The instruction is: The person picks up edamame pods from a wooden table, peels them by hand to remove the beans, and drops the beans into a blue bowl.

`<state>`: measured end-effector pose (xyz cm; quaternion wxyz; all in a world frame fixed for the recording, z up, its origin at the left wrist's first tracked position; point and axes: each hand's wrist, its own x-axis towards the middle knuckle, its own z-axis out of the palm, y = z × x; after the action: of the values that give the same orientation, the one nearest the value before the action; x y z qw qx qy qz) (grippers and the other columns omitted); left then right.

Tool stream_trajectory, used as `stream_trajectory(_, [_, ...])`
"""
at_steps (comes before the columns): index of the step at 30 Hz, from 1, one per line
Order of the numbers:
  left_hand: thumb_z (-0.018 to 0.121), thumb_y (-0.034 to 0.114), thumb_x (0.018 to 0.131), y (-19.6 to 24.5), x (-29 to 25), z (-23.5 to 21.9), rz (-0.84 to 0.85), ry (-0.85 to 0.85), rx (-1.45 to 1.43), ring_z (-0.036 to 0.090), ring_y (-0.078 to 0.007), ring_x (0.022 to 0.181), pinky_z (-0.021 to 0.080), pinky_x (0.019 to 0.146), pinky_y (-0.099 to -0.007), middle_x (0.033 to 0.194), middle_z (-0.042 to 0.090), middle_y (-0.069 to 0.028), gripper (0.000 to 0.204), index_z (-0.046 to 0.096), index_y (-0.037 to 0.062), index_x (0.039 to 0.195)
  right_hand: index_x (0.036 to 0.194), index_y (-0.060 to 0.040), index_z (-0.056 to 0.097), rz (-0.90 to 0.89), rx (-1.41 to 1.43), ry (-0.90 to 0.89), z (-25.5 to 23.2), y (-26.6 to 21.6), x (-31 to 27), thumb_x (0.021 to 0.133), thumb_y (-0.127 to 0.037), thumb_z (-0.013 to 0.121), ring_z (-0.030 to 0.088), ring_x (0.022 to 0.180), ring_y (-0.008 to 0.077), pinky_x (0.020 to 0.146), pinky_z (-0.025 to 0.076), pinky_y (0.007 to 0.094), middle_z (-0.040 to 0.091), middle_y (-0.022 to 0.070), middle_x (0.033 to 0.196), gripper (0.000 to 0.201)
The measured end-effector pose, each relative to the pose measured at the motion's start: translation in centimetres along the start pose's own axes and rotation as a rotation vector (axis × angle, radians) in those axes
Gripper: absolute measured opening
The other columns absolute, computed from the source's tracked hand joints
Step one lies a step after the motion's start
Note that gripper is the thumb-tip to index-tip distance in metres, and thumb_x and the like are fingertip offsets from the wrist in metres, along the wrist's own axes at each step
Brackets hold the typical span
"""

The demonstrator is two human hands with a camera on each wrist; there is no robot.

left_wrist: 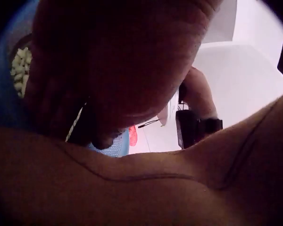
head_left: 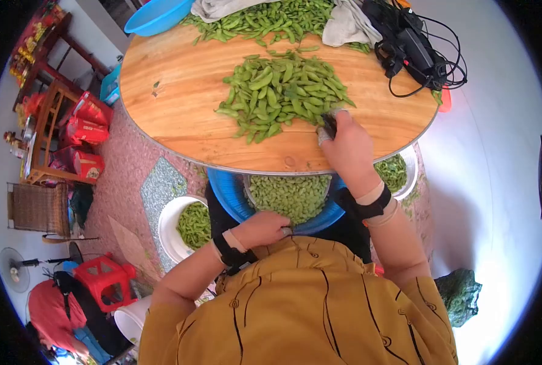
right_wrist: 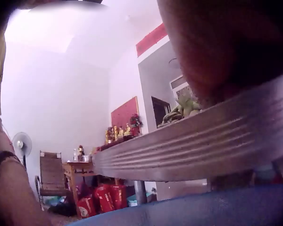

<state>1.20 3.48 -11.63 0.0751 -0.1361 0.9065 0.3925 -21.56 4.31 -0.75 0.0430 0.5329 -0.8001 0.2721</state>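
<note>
At the near edge of a pile of green soybean pods (head_left: 277,91) on the round wooden table, my right hand (head_left: 349,146) reaches down with its fingertips right at the pods. Grey wraps cover its thumb and forefinger, and something dark shows between them. My left hand (head_left: 262,229) is low by my lap, at the front rim of a blue basin (head_left: 225,198) and against the hem of my mustard shirt (head_left: 301,292). Its fingertips are hidden, so I cannot tell what it holds. Inside the basin a container holds shelled green beans (head_left: 289,198).
White buckets of green pods or husks stand left (head_left: 167,228) and right (head_left: 411,170) of the basin. More pods (head_left: 265,24), grey cloth (head_left: 344,24) and a black cabled device (head_left: 414,52) lie on the table (head_left: 180,109). Another person (head_left: 55,310) bends near a red stool (head_left: 107,280).
</note>
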Motion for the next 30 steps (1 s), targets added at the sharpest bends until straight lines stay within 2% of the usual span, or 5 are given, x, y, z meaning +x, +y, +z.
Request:
stream_trajectory(12, [0.053, 0.030, 0.088, 1.1, 0.4, -3.4, -0.093, -0.141, -0.269, 0.058, -0.0295, 0.063, 0.044, 0.055, -0.0388, 0.067, 0.055, -0.0174, 0.029, 0.054, 0.0019, 0.084, 0.090, -0.0005, 0.059, 0.083, 0.522, -0.180, -4.2, 2.8, -2.6, 0.070, -0.006, 0.066, 0.060, 0.069, 0.0326, 0.061, 0.049, 0.0370, 0.060, 0.0147, 0.075, 0.022])
stream_trajectory(14, [0.052, 0.035, 0.090, 3.4, 0.5, -6.0, -0.265, -0.040, -0.774, 0.055, -0.0224, 0.061, 0.042, 0.052, -0.0331, 0.067, 0.056, -0.0136, 0.032, 0.054, 0.0027, 0.088, 0.094, -0.0040, 0.060, -0.466, 0.475, -0.211, -4.8, 3.0, -3.1, 0.065, -0.005, 0.068, 0.061, 0.072, 0.0295, 0.060, 0.050, 0.0361, 0.060, 0.0114, 0.082, 0.029])
stream_trajectory(15, [0.050, 0.039, 0.093, 4.5, 0.5, -7.2, -0.422, 0.082, -1.269, 0.053, -0.0153, 0.059, 0.039, 0.049, -0.0274, 0.066, 0.056, -0.0098, 0.036, 0.055, 0.0035, 0.091, 0.094, -0.0040, 0.060, -0.474, 0.480, -0.216, -5.1, 2.6, -3.5, 0.065, -0.005, 0.068, 0.061, 0.072, 0.0295, 0.060, 0.050, 0.0361, 0.060, 0.0114, 0.082, 0.029])
stream_trajectory(18, [0.048, 0.036, 0.096, 5.9, 0.0, -8.9, -0.397, -0.017, -1.461, 0.048, -0.0084, 0.058, 0.034, 0.047, -0.0207, 0.071, 0.058, -0.0074, 0.034, 0.055, 0.0033, 0.101, 0.096, -0.0059, 0.057, -0.703, 0.411, -0.454, -5.3, 1.9, -4.9, 0.058, -0.008, 0.073, 0.062, 0.075, 0.0280, 0.060, 0.052, 0.0346, 0.057, 0.0102, 0.099, 0.041])
stream_trajectory(30, [0.053, 0.018, 0.093, 4.9, -0.7, -8.3, -0.219, 0.096, -1.427, 0.049, -0.0084, 0.056, 0.037, 0.048, -0.0207, 0.080, 0.063, -0.0093, 0.020, 0.057, 0.0005, 0.103, 0.093, -0.0030, 0.058, -0.714, 0.424, -0.313, -2.1, 1.3, -5.9, 0.061, -0.007, 0.072, 0.061, 0.075, 0.0315, 0.063, 0.052, 0.0364, 0.058, 0.0117, 0.093, 0.035])
